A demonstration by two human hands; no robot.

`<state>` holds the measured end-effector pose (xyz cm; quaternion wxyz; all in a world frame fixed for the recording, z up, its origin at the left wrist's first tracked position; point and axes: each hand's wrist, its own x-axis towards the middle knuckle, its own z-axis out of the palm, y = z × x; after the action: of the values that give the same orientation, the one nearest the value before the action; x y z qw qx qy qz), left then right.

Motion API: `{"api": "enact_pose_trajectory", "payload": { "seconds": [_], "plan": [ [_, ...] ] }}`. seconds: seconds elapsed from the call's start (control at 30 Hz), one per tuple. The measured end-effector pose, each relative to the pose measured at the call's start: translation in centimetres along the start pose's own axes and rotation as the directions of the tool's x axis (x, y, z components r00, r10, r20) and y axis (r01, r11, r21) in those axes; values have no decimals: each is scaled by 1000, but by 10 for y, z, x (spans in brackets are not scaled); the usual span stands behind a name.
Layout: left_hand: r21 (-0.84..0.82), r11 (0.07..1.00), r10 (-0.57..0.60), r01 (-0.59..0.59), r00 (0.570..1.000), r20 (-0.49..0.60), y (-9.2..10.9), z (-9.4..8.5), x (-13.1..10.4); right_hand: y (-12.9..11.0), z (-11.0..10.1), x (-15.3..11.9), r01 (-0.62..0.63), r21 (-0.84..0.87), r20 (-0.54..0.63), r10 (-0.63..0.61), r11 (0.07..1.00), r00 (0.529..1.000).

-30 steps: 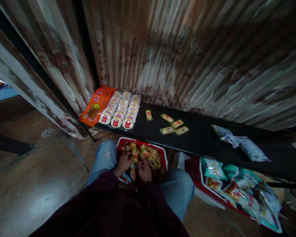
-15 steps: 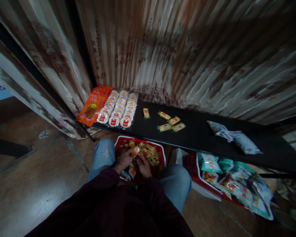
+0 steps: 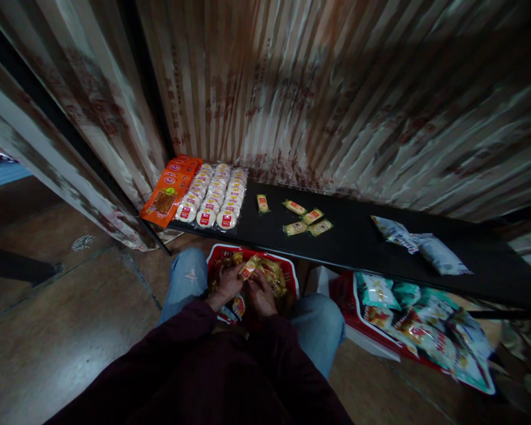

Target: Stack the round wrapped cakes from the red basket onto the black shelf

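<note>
My left hand (image 3: 230, 283) is closed on a small yellow snack packet (image 3: 248, 267) with a red and white label, just above the red basket (image 3: 297, 277) between my knees. Close on its right, my right hand (image 3: 261, 295) is open, its fingers stretched over the basket's contents. More yellow snack packets (image 3: 273, 276) lie heaped inside the basket. A blue and orange wrapper (image 3: 238, 307) shows below my hands. Several similar yellow packets (image 3: 313, 216) lie loose on the low black shelf (image 3: 349, 239) in front of me.
Orange snack bags (image 3: 168, 195) and rows of round white wrapped cakes (image 3: 212, 198) fill the shelf's left end. Two pale bags (image 3: 440, 254) lie toward its right. A second red basket (image 3: 356, 307) with green and white bags stands at right. A patterned curtain (image 3: 292, 106) hangs behind.
The snack packet in my left hand has risen slightly and moved right, showing more of its length. My right hand has drawn slightly away from it. The shelf goods look the same.
</note>
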<state>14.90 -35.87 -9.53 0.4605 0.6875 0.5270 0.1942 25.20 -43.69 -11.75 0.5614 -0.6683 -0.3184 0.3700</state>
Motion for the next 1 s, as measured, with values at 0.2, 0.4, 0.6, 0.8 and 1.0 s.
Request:
{"api": "enact_pose_trajectory", "payload": {
  "seconds": [0.2,0.4,0.6,0.8,1.0],
  "plan": [
    [-123,991,63,-58,997,44,10,0,-2,-20,-5,3,-37,36,-49,39,999,998],
    [-5,1000,27,-27,1000,9,23,-2,-5,-37,-2,-2,-22,48,-5,23,999,1000],
    [2,1000,4,-4,1000,29,35,-5,-8,-41,-2,-3,39,-19,-77,-40,999,996],
    [-174,985,1,1,1000,15,36,1,-5,-40,-2,0,102,-59,-109,-108,993,988],
    [-398,910,-114,116,993,27,28,10,1,-36,-4,3,80,-93,-177,-96,992,980]
  ]
}}
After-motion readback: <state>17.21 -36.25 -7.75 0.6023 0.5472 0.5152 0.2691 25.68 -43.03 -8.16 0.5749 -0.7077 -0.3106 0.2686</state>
